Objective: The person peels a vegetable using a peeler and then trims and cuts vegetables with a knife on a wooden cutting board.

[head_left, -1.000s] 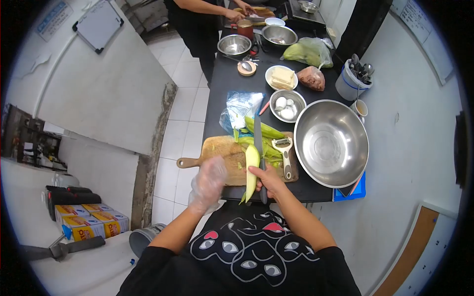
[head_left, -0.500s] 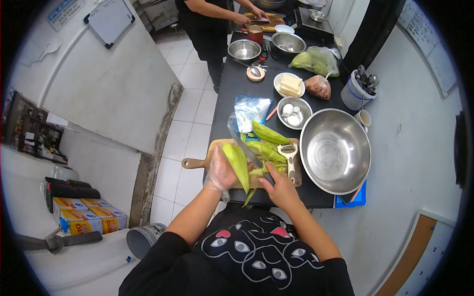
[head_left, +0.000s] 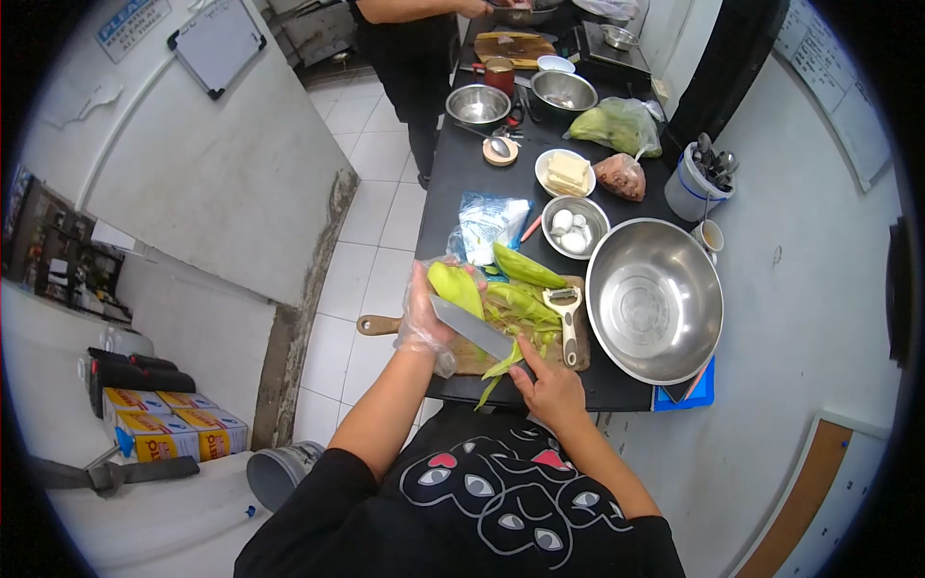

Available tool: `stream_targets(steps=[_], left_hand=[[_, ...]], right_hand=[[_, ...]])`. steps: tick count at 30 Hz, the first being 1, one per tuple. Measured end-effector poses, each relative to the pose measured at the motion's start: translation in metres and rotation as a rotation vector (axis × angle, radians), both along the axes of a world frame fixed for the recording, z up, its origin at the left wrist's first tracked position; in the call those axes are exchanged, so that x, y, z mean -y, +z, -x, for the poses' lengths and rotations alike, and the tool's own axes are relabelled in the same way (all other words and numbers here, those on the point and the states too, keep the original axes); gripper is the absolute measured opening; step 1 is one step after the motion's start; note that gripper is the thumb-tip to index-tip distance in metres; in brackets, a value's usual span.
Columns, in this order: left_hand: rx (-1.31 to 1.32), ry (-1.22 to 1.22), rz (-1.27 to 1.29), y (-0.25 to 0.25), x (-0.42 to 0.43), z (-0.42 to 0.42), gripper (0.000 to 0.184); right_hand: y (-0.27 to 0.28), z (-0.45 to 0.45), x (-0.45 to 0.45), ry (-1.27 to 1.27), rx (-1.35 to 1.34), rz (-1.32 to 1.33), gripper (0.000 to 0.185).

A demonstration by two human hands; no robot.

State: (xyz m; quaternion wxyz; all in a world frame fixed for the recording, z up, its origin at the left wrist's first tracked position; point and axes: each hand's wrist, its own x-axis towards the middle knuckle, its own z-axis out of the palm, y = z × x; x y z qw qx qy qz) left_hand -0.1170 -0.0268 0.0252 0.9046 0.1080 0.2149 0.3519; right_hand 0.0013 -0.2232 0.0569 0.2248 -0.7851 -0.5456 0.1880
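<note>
The left hand, in a clear plastic glove, has its fingers curled around a green fruit, holding it over the left part of the board. The right hand has its fingers closed on the handle of a knife, whose blade points far and left, across the fruit's near end. A green strip hangs just beside the right hand. On the board's right side lie green pieces and a peeler. A big bowl stands to the right; farther off are eggs in a smaller bowl.
</note>
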Motion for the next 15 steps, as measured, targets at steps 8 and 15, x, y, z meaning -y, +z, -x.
stream_targets(steps=[8, 15], left_hand=[[-0.109, -0.006, 0.011, 0.012, -0.007, -0.004, 0.054], [-0.092, 0.005, -0.192, 0.013, -0.003, -0.005, 0.053]], right_hand=[[-0.012, -0.010, -0.004, -0.034, 0.011, -0.152, 0.051], [-0.009, -0.012, -0.008, -0.023, -0.105, -0.109, 0.049]])
